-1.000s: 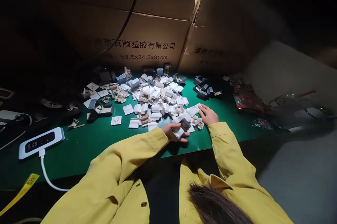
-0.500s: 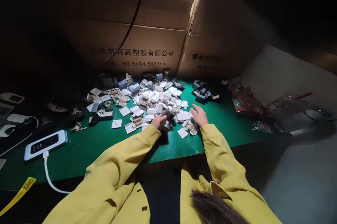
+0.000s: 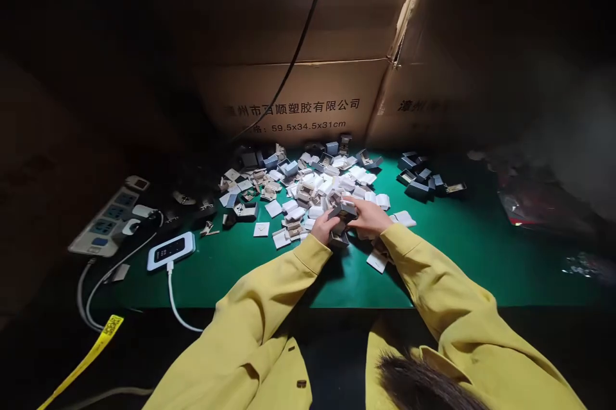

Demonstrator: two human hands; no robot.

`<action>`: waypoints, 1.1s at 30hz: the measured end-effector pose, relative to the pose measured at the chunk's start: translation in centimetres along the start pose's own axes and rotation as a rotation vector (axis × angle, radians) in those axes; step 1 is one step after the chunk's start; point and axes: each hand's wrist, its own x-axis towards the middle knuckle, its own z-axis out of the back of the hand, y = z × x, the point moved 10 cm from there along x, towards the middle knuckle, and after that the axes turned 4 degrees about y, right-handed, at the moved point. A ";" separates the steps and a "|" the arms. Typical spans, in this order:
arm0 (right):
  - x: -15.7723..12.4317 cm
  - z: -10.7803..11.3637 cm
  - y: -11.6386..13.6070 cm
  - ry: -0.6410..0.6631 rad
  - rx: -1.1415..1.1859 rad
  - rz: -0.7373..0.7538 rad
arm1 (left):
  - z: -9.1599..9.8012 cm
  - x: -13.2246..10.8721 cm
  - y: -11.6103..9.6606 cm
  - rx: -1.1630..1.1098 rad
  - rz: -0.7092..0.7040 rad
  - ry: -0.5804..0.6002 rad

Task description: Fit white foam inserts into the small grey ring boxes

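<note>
A small dark hinged box (image 3: 339, 239), its lid raised, is held just above the near edge of a heap of pieces. My left hand (image 3: 325, 228) is closed on its left side. My right hand (image 3: 369, 220) is closed at its right side, fingers against the lid; whether a small piece is also pinched there is hidden. White and beige folded inserts (image 3: 312, 195) lie heaped behind the hands. One flat white card (image 3: 376, 261) rests by my right wrist, and another card (image 3: 261, 229) lies to the left.
Several dark boxes (image 3: 418, 179) stand at the back right of the green table (image 3: 462, 256). Large cartons (image 3: 298, 89) wall the back, with a black cable (image 3: 303, 31) hanging before them. A white device (image 3: 171, 251) with a cable and a power strip (image 3: 108, 221) lie left.
My right hand has moved left from the white inserts to the dark box in my left hand. The view has swung left, so things appear farther right.
</note>
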 end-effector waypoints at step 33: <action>-1.2 1.9 -2.5 -0.417 0.641 -0.114 | 17.6 -5.1 -11.0 1.598 0.034 -0.587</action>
